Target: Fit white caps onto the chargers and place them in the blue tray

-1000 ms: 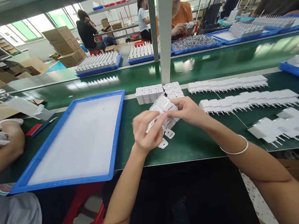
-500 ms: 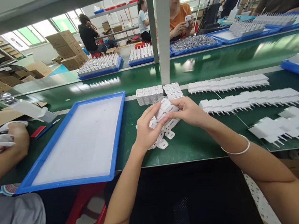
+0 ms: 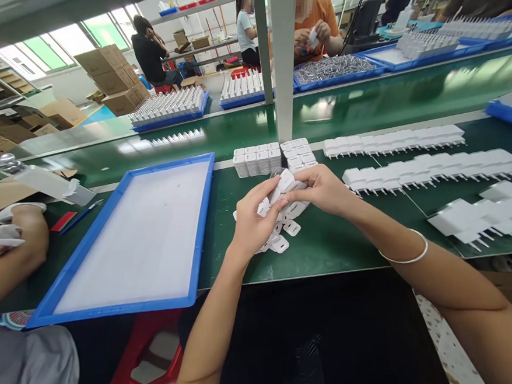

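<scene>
My left hand (image 3: 254,222) and my right hand (image 3: 321,191) meet over the bench, both closed on a small white plastic cover (image 3: 286,180). Thumb and fingers of both hands grip it from either side, hiding part of it. Below the hands lies a loose pile of similar slotted white covers (image 3: 279,244). Just behind them stand neat stacks of the covers (image 3: 257,160), with another stacked group (image 3: 299,154) beside these. Rows of white plug housings with metal pins (image 3: 433,169) lie to the right of my right hand.
A blue-rimmed tray (image 3: 205,223) with a white bottom lies left of my hands. A co-worker's arm (image 3: 28,240) holds white cloth at far left, near a blue pen (image 3: 81,218). A post (image 3: 285,71) rises behind the stacks. Across the bench, a person in orange handles a white part.
My hands stay together around the white cover, which is tilted slightly differently. The view has shifted a little. The person in orange across the bench has lowered the white part.
</scene>
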The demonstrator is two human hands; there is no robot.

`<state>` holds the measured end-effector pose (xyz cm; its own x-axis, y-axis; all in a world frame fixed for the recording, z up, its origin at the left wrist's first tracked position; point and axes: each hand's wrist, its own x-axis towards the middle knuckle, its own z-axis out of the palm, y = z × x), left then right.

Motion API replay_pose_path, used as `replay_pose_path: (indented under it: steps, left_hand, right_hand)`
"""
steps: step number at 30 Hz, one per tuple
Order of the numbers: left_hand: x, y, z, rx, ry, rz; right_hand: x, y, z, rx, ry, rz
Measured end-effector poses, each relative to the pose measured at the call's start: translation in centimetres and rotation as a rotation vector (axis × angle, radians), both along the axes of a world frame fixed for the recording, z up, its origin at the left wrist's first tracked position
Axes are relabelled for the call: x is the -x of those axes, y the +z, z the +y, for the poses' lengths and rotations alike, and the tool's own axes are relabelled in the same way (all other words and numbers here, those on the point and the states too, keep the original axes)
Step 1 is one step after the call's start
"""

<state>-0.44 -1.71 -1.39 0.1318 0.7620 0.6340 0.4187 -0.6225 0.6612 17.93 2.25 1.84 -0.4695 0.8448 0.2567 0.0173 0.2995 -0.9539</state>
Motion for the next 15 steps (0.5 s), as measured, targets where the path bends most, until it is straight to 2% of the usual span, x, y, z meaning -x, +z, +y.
replay_pose_path:
  steps: [4,10,15]
  left_hand:
    - [-0.1,-0.1,-0.1,0.051,-0.028,-0.034]
    - [-0.1,0.3,-0.4,0.278,-0.145,-0.281]
    - [-0.5,0.6,-0.5,0.346,-0.095,-0.354]
  right_hand:
    - [-0.2,0.4,-0.1,-0.024,0.011,-0.052]
    - [-0.4,1.2,-0.3,-0.044,0.047,-0.109]
    - [-0.3,0.9,-0.3,-0.108,0.056,-0.156]
